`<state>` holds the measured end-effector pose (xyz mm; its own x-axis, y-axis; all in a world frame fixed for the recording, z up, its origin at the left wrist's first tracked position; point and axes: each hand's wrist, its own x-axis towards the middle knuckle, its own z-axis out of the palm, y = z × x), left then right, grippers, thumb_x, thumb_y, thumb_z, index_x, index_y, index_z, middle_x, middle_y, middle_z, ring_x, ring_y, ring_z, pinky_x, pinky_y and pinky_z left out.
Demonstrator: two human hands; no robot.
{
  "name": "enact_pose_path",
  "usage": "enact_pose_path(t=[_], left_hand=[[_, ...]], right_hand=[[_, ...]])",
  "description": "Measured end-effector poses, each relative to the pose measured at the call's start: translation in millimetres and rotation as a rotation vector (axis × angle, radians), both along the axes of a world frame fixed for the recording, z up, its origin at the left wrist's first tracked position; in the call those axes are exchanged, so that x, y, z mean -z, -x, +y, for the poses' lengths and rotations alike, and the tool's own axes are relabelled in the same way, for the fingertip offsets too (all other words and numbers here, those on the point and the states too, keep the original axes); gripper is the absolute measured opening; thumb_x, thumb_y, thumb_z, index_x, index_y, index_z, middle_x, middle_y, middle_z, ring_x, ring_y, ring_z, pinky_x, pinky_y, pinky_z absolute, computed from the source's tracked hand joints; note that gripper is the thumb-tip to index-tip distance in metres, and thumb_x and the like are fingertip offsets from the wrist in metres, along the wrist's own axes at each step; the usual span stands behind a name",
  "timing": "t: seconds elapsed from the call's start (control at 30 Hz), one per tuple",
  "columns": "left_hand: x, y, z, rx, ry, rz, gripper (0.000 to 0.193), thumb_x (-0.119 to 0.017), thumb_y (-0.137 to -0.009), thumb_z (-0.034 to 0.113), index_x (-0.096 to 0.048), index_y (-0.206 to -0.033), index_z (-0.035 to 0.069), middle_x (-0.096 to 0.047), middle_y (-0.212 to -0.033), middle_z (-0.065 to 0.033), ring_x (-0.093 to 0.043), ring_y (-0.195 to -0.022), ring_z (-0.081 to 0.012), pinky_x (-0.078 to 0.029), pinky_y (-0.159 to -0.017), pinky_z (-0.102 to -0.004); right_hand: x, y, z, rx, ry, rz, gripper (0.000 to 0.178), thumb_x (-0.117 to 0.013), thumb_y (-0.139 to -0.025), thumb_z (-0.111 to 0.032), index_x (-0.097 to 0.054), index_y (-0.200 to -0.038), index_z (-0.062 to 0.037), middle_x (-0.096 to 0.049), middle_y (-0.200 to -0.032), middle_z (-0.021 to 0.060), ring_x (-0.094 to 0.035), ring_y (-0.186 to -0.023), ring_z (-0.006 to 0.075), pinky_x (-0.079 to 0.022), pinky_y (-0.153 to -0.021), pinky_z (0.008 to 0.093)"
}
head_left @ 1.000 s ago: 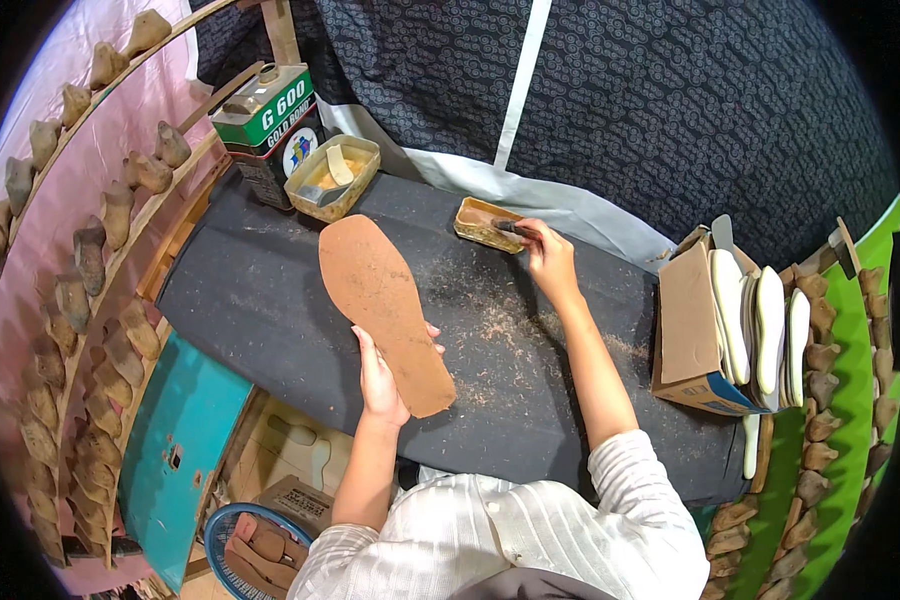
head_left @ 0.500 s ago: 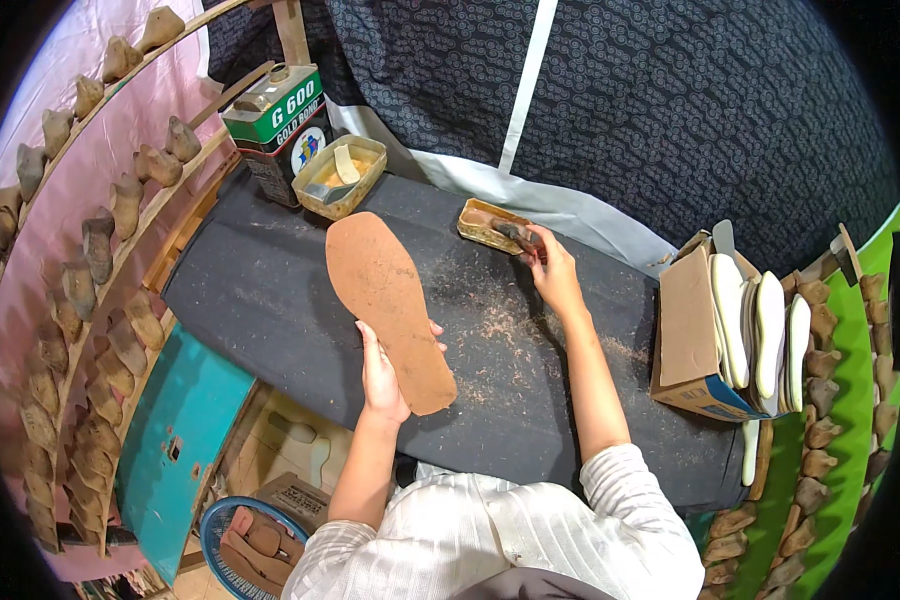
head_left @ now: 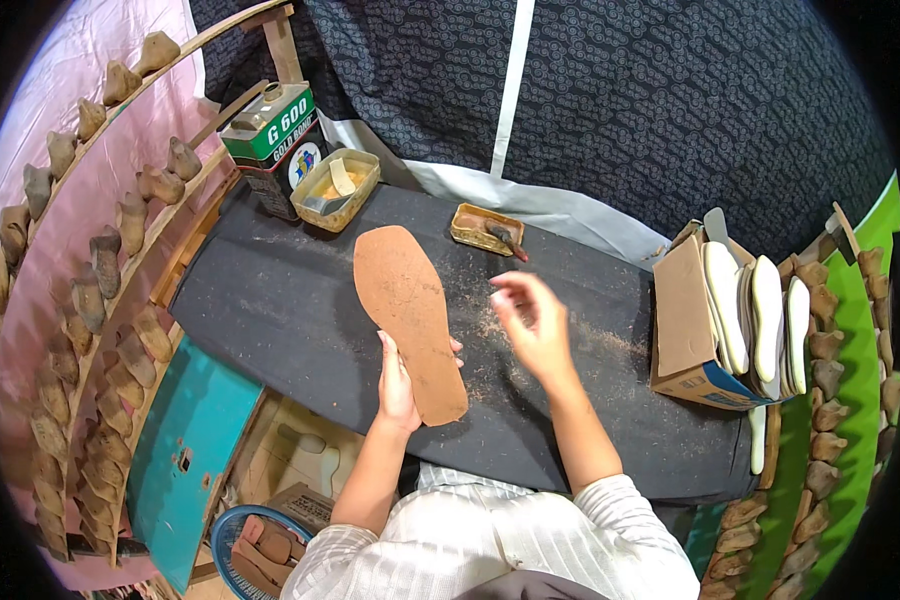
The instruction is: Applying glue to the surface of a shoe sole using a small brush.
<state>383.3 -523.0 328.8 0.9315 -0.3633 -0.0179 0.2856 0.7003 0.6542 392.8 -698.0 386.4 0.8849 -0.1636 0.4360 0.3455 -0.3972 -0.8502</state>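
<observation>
My left hand grips a brown, sole-shaped sheet by its narrower end. Its broad end points away from me, and dark specks mark the face. The thumb lies along the left edge while fingertips show at the right. My right hand hovers over the table to the right of the sole, fingers loosely bent and apart, holding nothing. Just beyond it stands a small yellowish tray with brown residue. A dark tool with a reddish end rests in it, sticking out over the near rim; its exact kind is unclear.
Brown shavings litter the dark table cover. At the far left stand a green-and-black can and a tub holding spreaders. A cardboard box of pale soles is at right. Shoe-last racks flank both sides.
My right hand has let go of the dark tool in the small tray and drawn back toward me. The sole in my left hand has shifted slightly to the right and nearer me.
</observation>
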Motion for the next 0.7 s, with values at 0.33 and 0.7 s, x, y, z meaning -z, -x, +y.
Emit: enact_pose_path(t=[0.33,0.7], left_hand=[[-4,27,13,0.042,-0.281,-0.01,0.066,-0.012,-0.094,0.055,-0.039,-0.126,0.004,-0.059,-0.102,-0.0151,-0.062,-0.085,-0.0238,-0.052,-0.076,-0.0353],[3,110,87,-0.205,-0.428,-0.032,0.059,-0.052,-0.092,0.016,-0.02,-0.141,0.013,-0.06,-0.105,-0.0151,-0.058,-0.097,-0.0172,-0.045,-0.085,-0.0318]], right_hand=[[21,10,39,-0.453,-0.469,0.505,0.031,-0.065,-0.084,-0.019,-0.059,-0.108,0.0001,-0.064,-0.095,0.0056,-0.057,-0.083,0.0104,-0.047,-0.075,0.0254],[36,55,104,-0.543,-0.522,0.524,0.032,-0.067,-0.082,-0.019,-0.059,-0.107,-0.0002,-0.064,-0.093,0.0078,-0.062,-0.079,0.0142,-0.053,-0.065,0.028]])
